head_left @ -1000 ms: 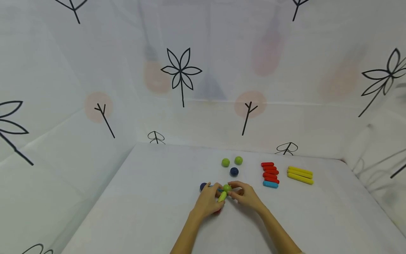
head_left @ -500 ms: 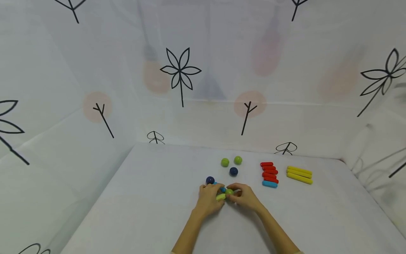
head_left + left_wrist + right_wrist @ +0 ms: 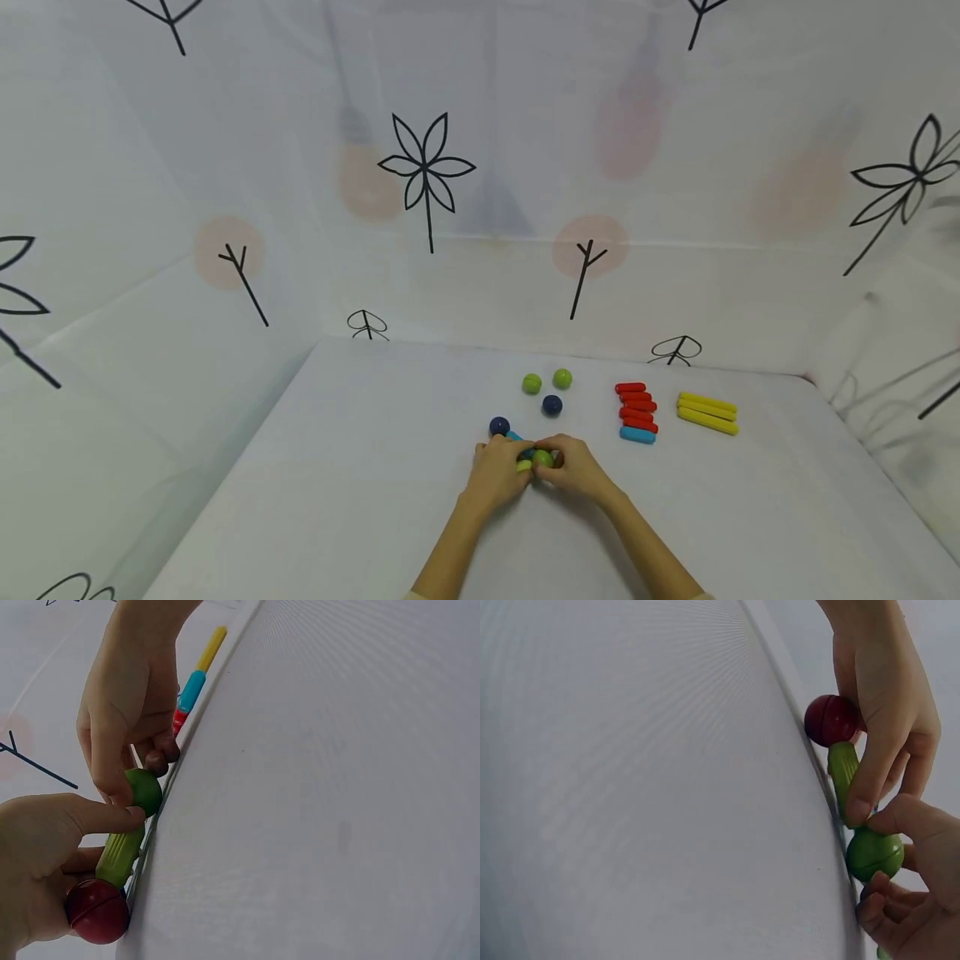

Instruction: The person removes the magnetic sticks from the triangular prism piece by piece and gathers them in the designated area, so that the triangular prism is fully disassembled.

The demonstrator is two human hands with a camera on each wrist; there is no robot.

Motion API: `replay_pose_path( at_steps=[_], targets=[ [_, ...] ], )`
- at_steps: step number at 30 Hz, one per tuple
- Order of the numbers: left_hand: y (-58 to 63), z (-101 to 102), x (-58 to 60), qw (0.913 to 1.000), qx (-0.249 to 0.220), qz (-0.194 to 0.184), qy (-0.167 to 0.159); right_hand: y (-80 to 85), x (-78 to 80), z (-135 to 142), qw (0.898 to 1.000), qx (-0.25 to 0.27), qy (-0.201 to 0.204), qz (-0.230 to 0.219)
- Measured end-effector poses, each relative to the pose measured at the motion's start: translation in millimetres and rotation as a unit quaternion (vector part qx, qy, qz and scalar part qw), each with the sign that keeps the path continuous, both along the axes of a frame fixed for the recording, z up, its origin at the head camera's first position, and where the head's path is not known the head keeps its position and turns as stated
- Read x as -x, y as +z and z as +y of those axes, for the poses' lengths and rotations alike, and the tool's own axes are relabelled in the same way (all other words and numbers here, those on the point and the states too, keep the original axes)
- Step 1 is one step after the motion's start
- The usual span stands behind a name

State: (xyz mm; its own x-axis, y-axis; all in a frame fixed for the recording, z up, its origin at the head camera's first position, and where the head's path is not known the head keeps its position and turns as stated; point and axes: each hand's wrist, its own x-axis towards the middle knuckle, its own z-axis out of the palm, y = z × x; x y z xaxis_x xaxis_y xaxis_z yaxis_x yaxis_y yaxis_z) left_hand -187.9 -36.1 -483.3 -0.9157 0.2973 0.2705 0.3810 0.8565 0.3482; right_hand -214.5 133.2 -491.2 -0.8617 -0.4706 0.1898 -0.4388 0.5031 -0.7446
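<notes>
My left hand (image 3: 491, 471) holds a yellow-green rod (image 3: 120, 859), thumb pressed along it near one end. A red ball (image 3: 97, 911) sits at the rod's other end, hidden in the head view. With thumb and fingers my right hand (image 3: 576, 468) pinches a green ball (image 3: 542, 459) against the rod's near end. Beyond the left fingers, a blue rod (image 3: 514, 436) runs from a dark blue ball (image 3: 499, 426) toward the green ball. Fingers cover where the blue rod ends. Both hands work low over the white table.
Farther back on the table (image 3: 360, 467) lie two green balls (image 3: 532, 383) and another dark blue ball (image 3: 552, 406). To the right are a column of several red rods (image 3: 637, 406) with a blue rod (image 3: 638, 435) in front, and yellow rods (image 3: 708, 415). A patterned white cloth (image 3: 495, 275) hangs behind.
The dark blue ball and blue rod have swung up and right. The yellow-green rod has turned flatter, the red piece has gone behind my left hand, and the green ball has shifted slightly toward me.
</notes>
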Motion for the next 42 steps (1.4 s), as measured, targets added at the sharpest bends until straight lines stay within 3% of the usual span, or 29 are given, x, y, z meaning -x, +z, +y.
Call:
replay_pose_path(
  at_steps=[4,9,13,18,20,22,26,29,33,42],
  targets=[
    [0.1,-2,0.2,1.0000,-0.003,-0.006,0.003,0.8,-1.5,-1,0.999,-0.024,-0.016,0.024],
    [-3.3,-6,2.2,0.9998,-0.017,-0.004,-0.001,2.3,-3.0,2,1.000,-0.022,-0.017,0.003],
    [-7.8,-12,4.3,0.9973,-0.072,0.001,-0.014,0.8,-3.3,6,1.000,0.004,-0.021,-0.015],
    [-10.3,-19,3.4,0.9770,-0.210,0.031,-0.021,-2.4,-3.9,14,0.995,0.052,-0.055,-0.064],
    [-10.4,-22,2.8,0.9689,-0.243,0.049,-0.004,-1.9,-4.8,17,0.992,0.064,-0.075,-0.077],
    [-10.3,-25,2.8,0.9667,-0.248,0.058,0.025,-1.2,-5.0,18,0.989,0.070,-0.097,-0.083],
    [-11.3,-32,2.9,0.9664,-0.244,0.019,0.078,-0.8,-3.3,16,0.984,0.067,-0.141,-0.086],
    [-11.2,-38,1.8,0.9592,-0.263,-0.030,0.100,-2.0,0.8,11,0.983,0.063,-0.155,-0.081],
    [-11.4,-47,0.7,0.9495,-0.294,-0.055,0.096,-3.4,6.2,3,0.982,0.065,-0.163,-0.074],
    [-13.5,-57,1.6,0.9496,-0.296,-0.072,0.074,-2.2,10.9,-7,0.980,0.067,-0.176,-0.067]
  ],
)
